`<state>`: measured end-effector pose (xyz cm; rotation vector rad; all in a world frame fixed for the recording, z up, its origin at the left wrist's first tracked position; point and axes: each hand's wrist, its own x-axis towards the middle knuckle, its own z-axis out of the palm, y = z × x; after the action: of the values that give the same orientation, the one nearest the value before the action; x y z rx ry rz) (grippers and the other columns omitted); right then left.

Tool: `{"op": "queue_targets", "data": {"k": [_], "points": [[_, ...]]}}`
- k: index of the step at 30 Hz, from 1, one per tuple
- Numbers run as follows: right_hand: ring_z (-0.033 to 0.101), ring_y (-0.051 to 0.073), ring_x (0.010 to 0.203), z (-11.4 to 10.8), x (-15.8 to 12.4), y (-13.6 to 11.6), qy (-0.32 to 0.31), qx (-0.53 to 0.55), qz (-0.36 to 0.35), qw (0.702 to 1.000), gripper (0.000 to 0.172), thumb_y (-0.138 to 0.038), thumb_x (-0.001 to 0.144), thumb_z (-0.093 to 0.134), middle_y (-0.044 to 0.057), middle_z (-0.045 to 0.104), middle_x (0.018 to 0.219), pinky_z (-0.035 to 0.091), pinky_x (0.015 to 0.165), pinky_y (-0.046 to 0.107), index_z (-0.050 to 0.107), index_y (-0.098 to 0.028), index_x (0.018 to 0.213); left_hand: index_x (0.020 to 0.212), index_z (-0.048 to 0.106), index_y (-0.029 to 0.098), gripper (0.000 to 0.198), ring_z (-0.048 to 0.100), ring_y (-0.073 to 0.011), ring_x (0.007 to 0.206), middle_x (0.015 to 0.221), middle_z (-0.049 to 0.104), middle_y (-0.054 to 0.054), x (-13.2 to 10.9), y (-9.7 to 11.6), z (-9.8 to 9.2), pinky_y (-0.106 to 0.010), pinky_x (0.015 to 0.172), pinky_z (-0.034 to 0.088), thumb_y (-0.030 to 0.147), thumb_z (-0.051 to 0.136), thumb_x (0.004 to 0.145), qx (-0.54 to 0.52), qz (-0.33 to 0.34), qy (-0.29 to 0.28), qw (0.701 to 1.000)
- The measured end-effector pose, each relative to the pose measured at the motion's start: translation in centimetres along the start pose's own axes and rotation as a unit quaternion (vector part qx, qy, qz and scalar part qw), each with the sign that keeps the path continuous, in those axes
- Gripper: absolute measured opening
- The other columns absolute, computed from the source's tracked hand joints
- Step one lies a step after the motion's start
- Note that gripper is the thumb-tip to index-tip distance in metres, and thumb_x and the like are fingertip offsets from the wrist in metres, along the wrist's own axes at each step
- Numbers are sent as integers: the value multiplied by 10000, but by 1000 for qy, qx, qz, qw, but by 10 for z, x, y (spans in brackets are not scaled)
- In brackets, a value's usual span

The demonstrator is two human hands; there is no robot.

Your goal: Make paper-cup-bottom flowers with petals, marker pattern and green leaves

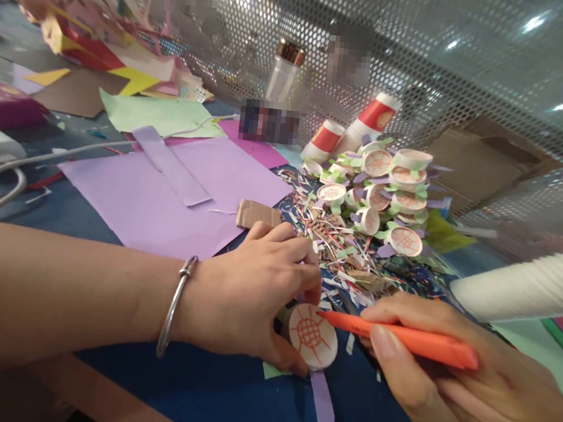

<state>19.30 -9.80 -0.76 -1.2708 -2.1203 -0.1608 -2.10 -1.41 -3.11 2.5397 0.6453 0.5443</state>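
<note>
My left hand (253,288), a metal bangle at its wrist, is closed round a small paper cup (313,335) lying on its side, its round white bottom facing me. That bottom carries an orange grid drawing. My right hand (464,385) grips an orange marker (409,338), and the marker's tip touches the cup's bottom. Purple and green paper strips (322,396) hang from the cup onto the blue table.
A heap of finished decorated cups (389,189) sits behind, amid paper scraps (329,236). Purple paper sheets (162,198) lie left of it, red paper cups (371,123) and a bottle (283,70) by the perforated metal wall. A white cup stack (530,284) lies at right.
</note>
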Motion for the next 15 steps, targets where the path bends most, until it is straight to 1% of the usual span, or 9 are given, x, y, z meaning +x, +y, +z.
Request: {"op": "queue_targets", "data": {"k": [4,8,11,15], "points": [[687,127,658,2,-1,3,-14,-2,-35,999,72,-214,933,598,-48,721,790,558,759,233,656,-247,958,1014,720,198,507,487,-290,1056,1129,630,-67,0,0,1,-437,890,345,493,886,636,-8,-9,-5,1000],[687,125,646,3,-2,3,-18,-8,-54,998,84,-214,950,585,-35,733,818,569,767,235,655,-236,991,1023,719,202,527,486,-291,1060,1129,630,-68,-2,0,0,-439,899,345,519,887,637,-9,-9,-6,1000],[700,143,661,3,-3,-2,-19,-2,-39,999,107,-202,944,589,-30,745,846,583,791,263,653,-249,1015,1020,717,198,505,483,-299,1076,1128,628,-78,-1,1,-2,-441,908,348,508,880,657,-7,-11,-9,1000],[711,145,694,5,-4,-7,-13,48,-10,999,176,-152,902,622,-43,755,884,590,779,259,655,-271,1028,1013,710,194,496,485,-311,1082,1136,630,-95,0,0,-2,-444,904,352,528,857,676,-7,-12,-15,1000]]}}
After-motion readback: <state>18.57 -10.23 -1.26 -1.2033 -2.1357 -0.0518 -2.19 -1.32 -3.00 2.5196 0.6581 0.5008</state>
